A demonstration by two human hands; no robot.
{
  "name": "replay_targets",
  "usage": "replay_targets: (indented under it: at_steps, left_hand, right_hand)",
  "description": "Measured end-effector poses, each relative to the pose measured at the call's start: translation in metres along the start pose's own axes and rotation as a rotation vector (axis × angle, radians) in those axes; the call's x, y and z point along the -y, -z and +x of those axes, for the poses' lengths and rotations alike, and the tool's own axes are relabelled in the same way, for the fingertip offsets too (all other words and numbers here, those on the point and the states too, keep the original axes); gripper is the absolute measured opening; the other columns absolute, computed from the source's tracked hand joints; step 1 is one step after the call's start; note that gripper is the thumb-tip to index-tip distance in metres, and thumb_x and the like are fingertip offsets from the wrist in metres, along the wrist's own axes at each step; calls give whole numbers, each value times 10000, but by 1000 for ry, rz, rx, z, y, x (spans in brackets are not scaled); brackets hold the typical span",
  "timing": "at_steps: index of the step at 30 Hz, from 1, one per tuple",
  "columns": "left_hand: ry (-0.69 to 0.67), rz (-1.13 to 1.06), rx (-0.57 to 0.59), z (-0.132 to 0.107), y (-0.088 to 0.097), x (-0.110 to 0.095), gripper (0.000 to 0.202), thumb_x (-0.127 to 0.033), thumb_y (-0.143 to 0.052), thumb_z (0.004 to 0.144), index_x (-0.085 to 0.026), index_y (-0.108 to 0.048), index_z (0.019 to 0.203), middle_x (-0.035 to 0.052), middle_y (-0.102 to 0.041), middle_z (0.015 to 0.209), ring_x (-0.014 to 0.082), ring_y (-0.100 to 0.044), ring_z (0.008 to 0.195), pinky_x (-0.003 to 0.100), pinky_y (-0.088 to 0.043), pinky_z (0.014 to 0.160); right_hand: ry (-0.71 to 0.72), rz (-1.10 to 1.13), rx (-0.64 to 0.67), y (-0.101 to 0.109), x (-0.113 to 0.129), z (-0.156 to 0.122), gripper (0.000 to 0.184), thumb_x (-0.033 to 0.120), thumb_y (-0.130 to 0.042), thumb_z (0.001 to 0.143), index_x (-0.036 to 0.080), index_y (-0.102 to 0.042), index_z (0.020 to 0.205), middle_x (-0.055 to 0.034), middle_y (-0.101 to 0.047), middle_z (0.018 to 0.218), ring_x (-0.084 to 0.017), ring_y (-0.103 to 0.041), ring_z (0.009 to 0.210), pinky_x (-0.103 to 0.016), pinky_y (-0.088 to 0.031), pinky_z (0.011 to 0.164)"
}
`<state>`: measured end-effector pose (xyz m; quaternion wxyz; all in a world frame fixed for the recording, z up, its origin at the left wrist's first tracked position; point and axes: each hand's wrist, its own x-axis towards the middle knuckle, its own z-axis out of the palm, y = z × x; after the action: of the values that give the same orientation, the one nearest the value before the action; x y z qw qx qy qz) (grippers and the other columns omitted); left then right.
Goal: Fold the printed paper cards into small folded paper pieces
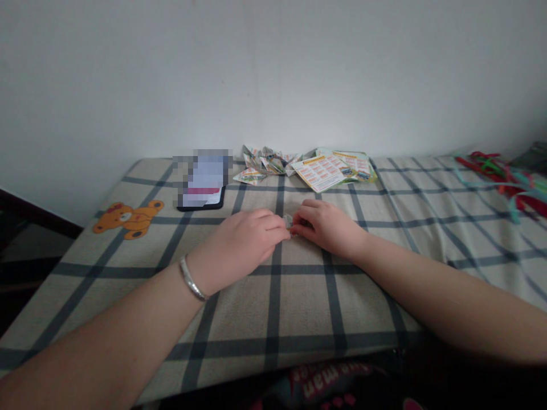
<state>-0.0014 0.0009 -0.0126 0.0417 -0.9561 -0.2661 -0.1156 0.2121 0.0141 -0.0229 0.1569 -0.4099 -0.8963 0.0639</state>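
Close together over the middle of the table, my left hand (245,242) and my right hand (327,229) pinch a small piece of folded paper (288,220) between their fingertips. Most of the paper is hidden by the fingers; only a pale bit shows. A silver bracelet (191,278) circles my left wrist. Beyond the hands, near the wall, lie several folded printed paper pieces (269,160). Just right of them is a stack of flat printed paper sheets (322,172).
A checked cloth (299,307) covers the table. A phone (207,179), its screen blurred, lies at the back left. Left of it is a flat orange bear figure (128,219). Red, green and light blue ribbons (504,179) lie in a tangle at the far right. The wall (273,74) borders the table's back edge.
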Motion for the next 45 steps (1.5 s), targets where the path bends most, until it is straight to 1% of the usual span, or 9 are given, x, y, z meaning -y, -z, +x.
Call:
replay_targets:
  at_steps: [8, 16, 21, 28, 32, 39, 42, 44, 45]
  left_hand:
    - [24, 85, 82, -3, 11, -3, 227, -160, -535, 859, -215, -683, 1022, 33, -684, 998, 231, -594, 977, 417, -465, 898]
    - [30, 111, 79, -6, 14, 2, 216, -143, -514, 858, -208, -710, 922, 28, -692, 893, 228, -588, 906, 445, -440, 913]
    - [54, 64, 54, -9, 13, 7, 234, -112, -510, 872, -221, -715, 901, 21, -697, 927, 242, -569, 1035, 415, -452, 894]
    - [106, 16, 146, -10, 19, 11, 242, -82, -532, 850, -228, -725, 837, 11, -700, 897, 219, -591, 1001, 393, -461, 894]
    - [112, -1, 186, -11, 20, 10, 263, -77, -502, 873, -223, -720, 856, 20, -691, 930, 211, -595, 993, 381, -469, 884]
    - [134, 20, 157, -11, 17, 7, 252, -107, -469, 894, -211, -691, 839, 36, -648, 871, 212, -600, 927, 368, -482, 825]
    - [113, 15, 145, -10, 14, 9, 252, -104, -471, 890, -224, -691, 912, 33, -632, 878, 204, -595, 879, 358, -482, 790]
    - [95, 12, 104, -10, 10, 12, 294, -95, -474, 884, -243, -686, 1024, 35, -639, 935, 205, -591, 915, 362, -476, 813]
    - [75, 0, 92, -10, 8, 13, 306, -96, -473, 887, -259, -692, 1025, 30, -642, 941, 203, -588, 929, 361, -471, 822]
  right_hand:
    - [14, 2, -9, -1, -1, -1, 154, 260, -572, 924, 147, -639, 843, -48, -612, 854, -163, -549, 806, -274, -411, 731]
    - [13, 1, -10, -1, -1, -1, 151, 254, -569, 924, 146, -634, 842, -50, -611, 845, -159, -542, 792, -265, -395, 707]
    - [4, 2, -16, -1, -1, -2, 147, 248, -569, 922, 149, -630, 833, -47, -604, 837, -150, -530, 775, -257, -381, 693]
    - [21, -12, -14, -1, -1, -1, 155, 254, -564, 927, 150, -639, 839, -47, -605, 840, -152, -531, 781, -259, -383, 702]
    - [23, -14, -14, -1, -2, -2, 163, 262, -568, 926, 148, -648, 844, -45, -597, 836, -152, -532, 776, -259, -387, 698]
    - [36, -18, -25, -2, -3, -1, 149, 254, -573, 922, 147, -636, 841, -44, -605, 841, -156, -540, 783, -261, -393, 696]
    - [39, -16, -23, -2, -2, -1, 157, 261, -568, 926, 148, -639, 843, -45, -603, 840, -160, -546, 789, -264, -400, 703]
    - [41, -15, -26, -2, -2, -1, 147, 256, -575, 921, 149, -642, 846, -45, -602, 840, -162, -551, 796, -266, -403, 713]
    - [41, -16, -28, -2, -2, -1, 141, 254, -581, 918, 149, -643, 847, -45, -602, 839, -163, -553, 798, -267, -405, 715]
